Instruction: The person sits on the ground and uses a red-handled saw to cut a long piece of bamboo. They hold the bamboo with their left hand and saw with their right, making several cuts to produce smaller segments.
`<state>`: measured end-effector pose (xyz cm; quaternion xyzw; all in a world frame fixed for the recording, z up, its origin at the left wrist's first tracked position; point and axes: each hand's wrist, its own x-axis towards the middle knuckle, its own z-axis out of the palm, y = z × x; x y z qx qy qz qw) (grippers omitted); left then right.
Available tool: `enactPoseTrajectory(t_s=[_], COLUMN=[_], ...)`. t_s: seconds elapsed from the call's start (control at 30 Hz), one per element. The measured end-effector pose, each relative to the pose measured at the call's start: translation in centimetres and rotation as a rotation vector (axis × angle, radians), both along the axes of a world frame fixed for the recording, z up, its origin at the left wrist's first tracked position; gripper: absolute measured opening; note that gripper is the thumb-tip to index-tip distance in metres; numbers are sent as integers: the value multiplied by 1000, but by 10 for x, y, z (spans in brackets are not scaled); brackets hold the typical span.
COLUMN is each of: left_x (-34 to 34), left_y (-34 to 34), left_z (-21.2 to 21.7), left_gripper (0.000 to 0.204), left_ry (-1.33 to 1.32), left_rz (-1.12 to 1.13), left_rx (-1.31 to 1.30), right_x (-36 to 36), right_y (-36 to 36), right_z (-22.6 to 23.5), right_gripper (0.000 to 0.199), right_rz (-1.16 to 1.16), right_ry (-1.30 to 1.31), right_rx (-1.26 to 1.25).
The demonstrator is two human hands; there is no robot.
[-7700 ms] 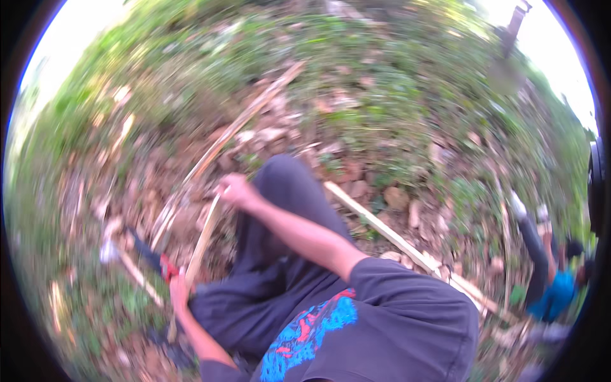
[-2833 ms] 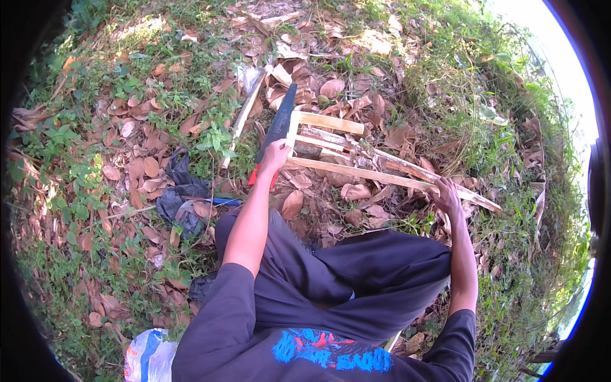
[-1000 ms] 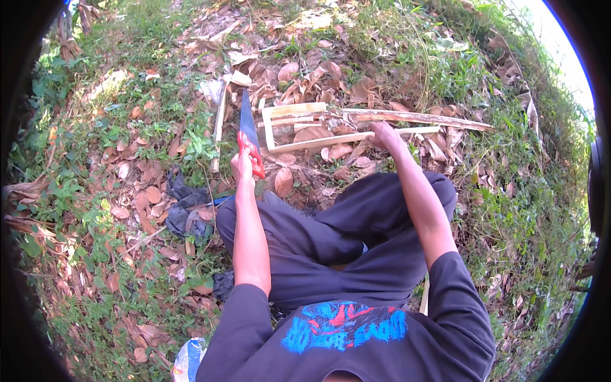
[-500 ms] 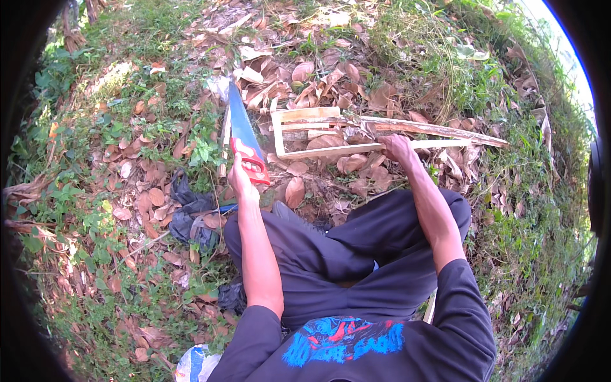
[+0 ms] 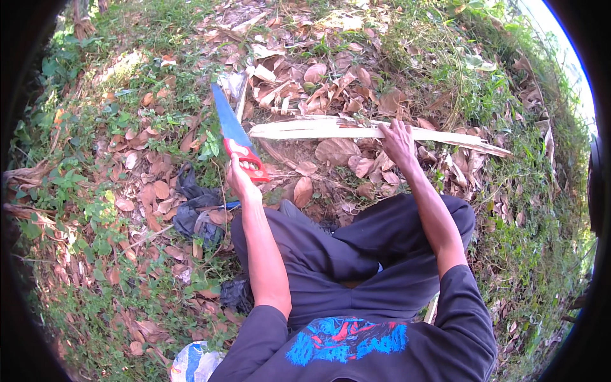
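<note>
My left hand (image 5: 240,177) is wrapped round the red handle of a handsaw (image 5: 230,118). Its blue blade points away and slightly left, raised over the leaves, with the toothed edge on the right. My right hand (image 5: 399,141) grips a pale wooden strip (image 5: 318,132) that runs crosswise in front of my knees. Behind it, rougher split wood (image 5: 477,144) extends to the right, partly hidden by the strip and my hand. The strip's left end lies a short way right of the saw blade, apart from it.
Dry brown leaves (image 5: 335,151) and grass cover the ground. A crumpled dark plastic bag (image 5: 198,213) lies left of my knee, and a white and blue bag (image 5: 196,363) sits at the lower left. Another narrow stick (image 5: 241,102) stands out beside the blade.
The open-cornered wooden frame seen under my right hand before now shows as a single crosswise strip, apparently turned. The saw has swung slightly left.
</note>
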<state>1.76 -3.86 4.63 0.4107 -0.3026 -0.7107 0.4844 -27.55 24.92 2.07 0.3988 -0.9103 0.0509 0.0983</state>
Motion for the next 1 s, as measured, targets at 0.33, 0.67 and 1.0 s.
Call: enactPoseTrajectory(t_s=[0.33, 0.67, 1.0], left_x=[-5, -17, -40], left_y=[4, 8, 57], left_z=[15, 2, -4], left_gripper=[34, 34, 29], left_ry=[-34, -78, 52], left_rz=[18, -61, -362], left_rx=[-150, -158, -203], right_x=[-21, -45, 27], right_y=[-30, -11, -8], right_z=[-60, -89, -7], right_gripper=[46, 45, 24], right_rz=[-81, 28, 1], right_ry=[38, -145, -311], right_rx=[-35, -50, -578])
